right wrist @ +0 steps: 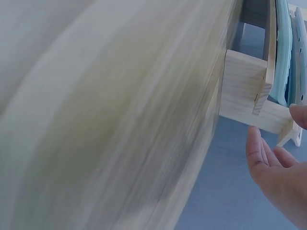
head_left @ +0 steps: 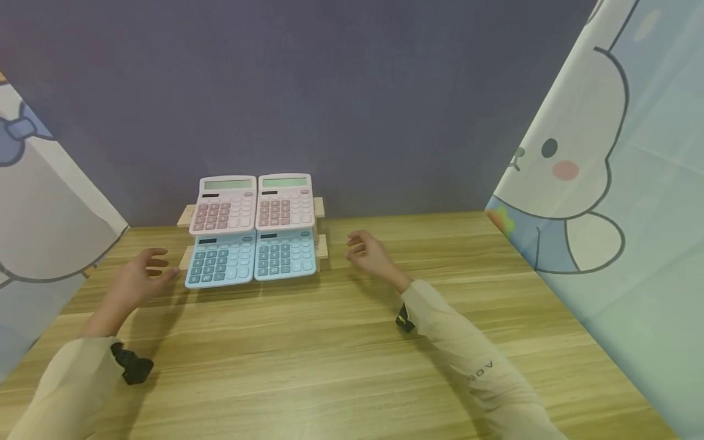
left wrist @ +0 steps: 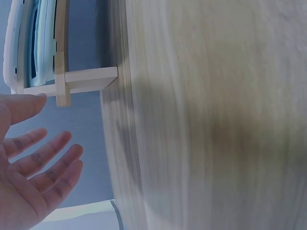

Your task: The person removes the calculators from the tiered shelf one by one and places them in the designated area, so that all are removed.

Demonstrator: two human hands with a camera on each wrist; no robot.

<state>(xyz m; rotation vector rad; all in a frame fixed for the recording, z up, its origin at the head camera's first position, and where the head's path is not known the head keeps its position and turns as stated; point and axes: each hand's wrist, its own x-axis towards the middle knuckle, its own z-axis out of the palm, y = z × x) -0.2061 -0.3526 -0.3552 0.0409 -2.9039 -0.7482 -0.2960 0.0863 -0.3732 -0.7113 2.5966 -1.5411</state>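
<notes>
A wooden rack carries two pink calculators side by side on its upper tier, a left one and a right one. On the lower tier lie two blue calculators, one at left and one at right. My left hand is by the rack's left end, fingers loosely bent and holding nothing; its thumb tip overlaps the wood in the left wrist view. Off the right end, my right hand hovers empty with relaxed fingers. The right wrist view shows the rack's upright board close to its fingertips.
The rack stands at the back of a wood-grain table, against a dark grey panel. Cartoon-printed cloths hang on the left and right. Both wrists wear a black strap device.
</notes>
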